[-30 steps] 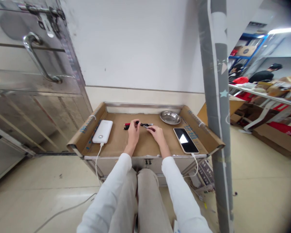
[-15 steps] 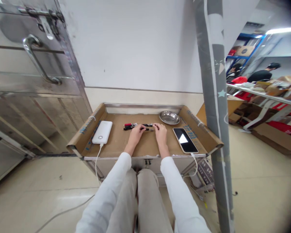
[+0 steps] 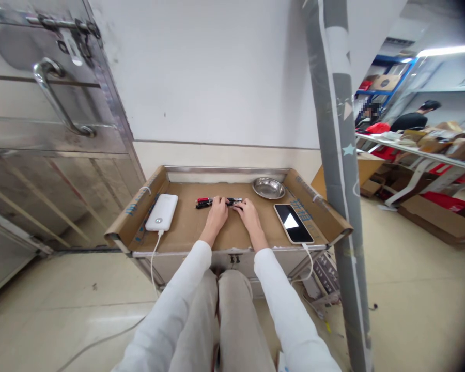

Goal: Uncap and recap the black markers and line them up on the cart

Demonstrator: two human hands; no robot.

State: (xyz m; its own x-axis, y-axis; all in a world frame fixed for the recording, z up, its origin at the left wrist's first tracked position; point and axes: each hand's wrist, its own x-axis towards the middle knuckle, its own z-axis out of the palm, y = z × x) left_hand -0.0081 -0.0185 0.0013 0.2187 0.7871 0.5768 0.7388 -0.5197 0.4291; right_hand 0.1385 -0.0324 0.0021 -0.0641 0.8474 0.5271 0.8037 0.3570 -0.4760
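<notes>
Several pens, with black and red barrels, lie side by side in a small bundle on the cardboard-lined tabletop. My left hand is closed over the middle of the bundle and covers part of it. At the right ends of the pens, my right hand has its fingers bent and pressed together on a pen. The fingertips partly hide what each hand grips.
A white power bank with a cable lies at left. On the right are a phone, also cabled, and a round metal dish behind it. Folded cardboard sides edge the table. A wrapped grey pole stands at right; people work beyond it.
My right hand has moved slightly left and closer to my left hand. The pen that stuck out between the hands is now drawn in against the bundle. The camera view has shifted slightly.
</notes>
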